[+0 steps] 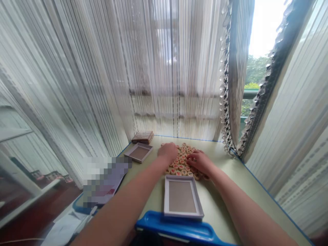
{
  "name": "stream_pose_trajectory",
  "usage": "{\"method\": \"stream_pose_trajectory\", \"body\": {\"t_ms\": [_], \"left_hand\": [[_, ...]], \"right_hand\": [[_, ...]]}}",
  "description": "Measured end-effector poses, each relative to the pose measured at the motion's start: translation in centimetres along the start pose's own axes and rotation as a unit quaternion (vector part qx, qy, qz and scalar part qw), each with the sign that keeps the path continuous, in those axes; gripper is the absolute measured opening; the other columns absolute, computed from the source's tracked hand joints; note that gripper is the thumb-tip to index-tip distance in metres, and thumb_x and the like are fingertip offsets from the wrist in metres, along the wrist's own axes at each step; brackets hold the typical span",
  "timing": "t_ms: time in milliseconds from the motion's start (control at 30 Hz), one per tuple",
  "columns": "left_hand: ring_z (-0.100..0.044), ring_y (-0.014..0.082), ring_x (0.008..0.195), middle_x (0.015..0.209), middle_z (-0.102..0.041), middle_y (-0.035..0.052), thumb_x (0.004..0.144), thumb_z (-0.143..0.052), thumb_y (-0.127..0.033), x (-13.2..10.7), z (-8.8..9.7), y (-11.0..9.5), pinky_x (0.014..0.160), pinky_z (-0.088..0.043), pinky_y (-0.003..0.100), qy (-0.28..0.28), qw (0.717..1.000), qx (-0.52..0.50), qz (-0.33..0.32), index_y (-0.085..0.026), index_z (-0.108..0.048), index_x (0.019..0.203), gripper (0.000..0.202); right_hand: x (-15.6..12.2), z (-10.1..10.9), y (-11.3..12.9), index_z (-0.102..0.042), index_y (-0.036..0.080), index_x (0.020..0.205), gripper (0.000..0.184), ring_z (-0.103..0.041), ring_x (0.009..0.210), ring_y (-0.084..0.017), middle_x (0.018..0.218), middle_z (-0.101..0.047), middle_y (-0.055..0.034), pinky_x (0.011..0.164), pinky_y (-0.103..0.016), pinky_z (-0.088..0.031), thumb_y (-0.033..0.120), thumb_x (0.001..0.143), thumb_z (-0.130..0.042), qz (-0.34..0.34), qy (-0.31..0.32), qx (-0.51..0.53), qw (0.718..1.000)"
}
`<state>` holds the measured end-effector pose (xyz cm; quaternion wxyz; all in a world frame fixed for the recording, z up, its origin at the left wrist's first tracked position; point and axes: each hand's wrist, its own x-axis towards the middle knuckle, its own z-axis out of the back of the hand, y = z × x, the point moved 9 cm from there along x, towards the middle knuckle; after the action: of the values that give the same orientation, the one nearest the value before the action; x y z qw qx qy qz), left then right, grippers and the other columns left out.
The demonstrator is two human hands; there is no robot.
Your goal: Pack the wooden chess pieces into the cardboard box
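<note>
Round wooden Chinese chess pieces (182,162), many with red characters and some with dark ones, lie close together on the pale table. At the left side of the group, my left hand (168,153) rests over the pieces; its fingers point away and are mostly hidden behind the back of the hand. My right hand (201,160) reaches in from the right with its fingers bent and apart, the fingertips touching pieces at that edge. Directly on the near side of the pieces sits a shallow white box tray (166,198) with a grey-brown bottom.
A second shallow box part (128,159) lies to the left, with a patterned brown box (142,136) behind it. A blue plastic edge (176,225) runs along the table's near side. Papers (64,225) lie at lower left. Striped curtains (153,68) hang around the table (225,184).
</note>
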<state>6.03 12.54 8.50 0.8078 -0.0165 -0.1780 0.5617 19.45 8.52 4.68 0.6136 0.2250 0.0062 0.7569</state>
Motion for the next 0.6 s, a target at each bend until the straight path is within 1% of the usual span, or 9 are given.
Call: {"method": "stream_pose_trajectory", "body": {"t_ms": [33, 100, 200, 233, 300, 367, 400, 500, 600], "left_hand": [[-0.061, 0.0235, 0.088, 0.094, -0.066, 0.0125, 0.086, -0.029, -0.029, -0.4, 0.3, 0.5, 0.074, -0.043, 0.033, -0.023, 1.0, 0.007, -0.015, -0.017, -0.063, 0.091, 0.037], [-0.061, 0.022, 0.086, 0.091, -0.066, 0.0109, 0.087, -0.027, -0.031, -1.0, 0.4, 2.0, 0.074, -0.043, 0.032, -0.046, 0.998, 0.014, -0.029, -0.018, -0.063, 0.091, 0.038], [-0.061, 0.0205, 0.082, 0.086, -0.066, 0.0092, 0.088, -0.026, -0.034, -1.4, -0.1, 3.4, 0.074, -0.043, 0.031, -0.038, 0.999, 0.013, -0.027, -0.019, -0.064, 0.087, 0.041], [-0.06, 0.0202, 0.082, 0.087, -0.066, 0.0088, 0.089, -0.026, -0.035, -1.4, -0.1, 3.2, 0.075, -0.043, 0.031, -0.037, 0.998, 0.01, -0.043, -0.019, -0.064, 0.088, 0.041], [-0.058, 0.0196, 0.087, 0.091, -0.066, 0.0074, 0.087, -0.029, -0.036, -1.7, -0.1, 1.7, 0.082, -0.042, 0.031, -0.032, 0.994, -0.001, -0.103, -0.02, -0.064, 0.092, 0.039], [-0.054, 0.0197, 0.098, 0.099, -0.065, 0.005, 0.083, -0.04, -0.034, -2.2, -0.4, -0.4, 0.093, -0.037, 0.031, -0.003, 0.983, -0.002, -0.185, -0.022, -0.066, 0.093, 0.03], [-0.052, 0.0198, 0.1, 0.1, -0.064, 0.0039, 0.081, -0.044, -0.033, -2.4, -0.7, -1.1, 0.096, -0.034, 0.031, 0.014, 0.978, 0.0, -0.209, -0.023, -0.067, 0.092, 0.027], [-0.051, 0.0191, 0.098, 0.098, -0.065, 0.0015, 0.077, -0.046, -0.025, -3.1, -1.5, -2.4, 0.095, -0.035, 0.031, 0.056, 0.962, 0.001, -0.269, -0.024, -0.069, 0.088, 0.026], [-0.052, 0.0183, 0.092, 0.091, -0.066, 0.0014, 0.074, -0.047, -0.02, -3.5, -1.8, -2.8, 0.089, -0.039, 0.029, 0.065, 0.949, 0.004, -0.308, -0.023, -0.07, 0.086, 0.026]], "right_hand": [[0.1, -0.3, -0.1, -0.071, 0.025, 0.087, 0.021, -0.051, 0.092, -0.02, 0.09, -0.062, -0.005, 0.085, -0.03, -0.037, 0.034, 0.078, -0.054, 0.004, 0.002, 0.009, 1.0], [0.1, -0.5, -0.1, -0.071, 0.025, 0.087, 0.021, -0.051, 0.093, -0.02, 0.09, -0.062, -0.0047, 0.086, -0.029, -0.037, 0.03, 0.079, -0.053, 0.01, 0.004, 0.023, 1.0], [0.0, -0.1, 0.4, -0.07, 0.024, 0.092, 0.024, -0.051, 0.096, -0.02, 0.094, -0.063, -0.0052, 0.087, -0.029, -0.037, 0.03, 0.08, -0.05, 0.019, -0.009, 0.027, 0.999], [-0.1, 0.1, 0.6, -0.069, 0.024, 0.093, 0.025, -0.052, 0.096, -0.02, 0.094, -0.063, -0.0055, 0.087, -0.03, -0.037, 0.031, 0.08, -0.049, 0.021, -0.01, 0.02, 1.0], [-0.3, 0.4, 0.9, -0.07, 0.024, 0.088, 0.023, -0.052, 0.094, -0.021, 0.092, -0.063, -0.0053, 0.087, -0.03, -0.037, 0.034, 0.077, -0.053, 0.023, 0.001, -0.001, 1.0], [-0.5, 0.6, 1.0, -0.071, 0.025, 0.081, 0.02, -0.053, 0.091, -0.021, 0.087, -0.064, -0.0048, 0.085, -0.03, -0.037, 0.035, 0.075, -0.055, 0.02, 0.018, -0.016, 0.999], [-0.6, 0.6, 0.9, -0.071, 0.026, 0.08, 0.019, -0.053, 0.091, -0.021, 0.086, -0.064, -0.0044, 0.084, -0.03, -0.037, 0.035, 0.075, -0.055, 0.017, 0.025, -0.019, 0.999], [-0.6, 0.6, 0.7, -0.071, 0.027, 0.079, 0.017, -0.052, 0.092, -0.021, 0.085, -0.065, -0.003, 0.085, -0.029, -0.037, 0.032, 0.074, -0.056, 0.008, 0.039, -0.015, 0.999], [-0.5, 0.5, 0.6, -0.071, 0.027, 0.081, 0.017, -0.053, 0.09, -0.02, 0.083, -0.066, -0.002, 0.086, -0.03, -0.036, 0.034, 0.073, -0.057, 0.012, 0.039, -0.007, 0.999]]}}
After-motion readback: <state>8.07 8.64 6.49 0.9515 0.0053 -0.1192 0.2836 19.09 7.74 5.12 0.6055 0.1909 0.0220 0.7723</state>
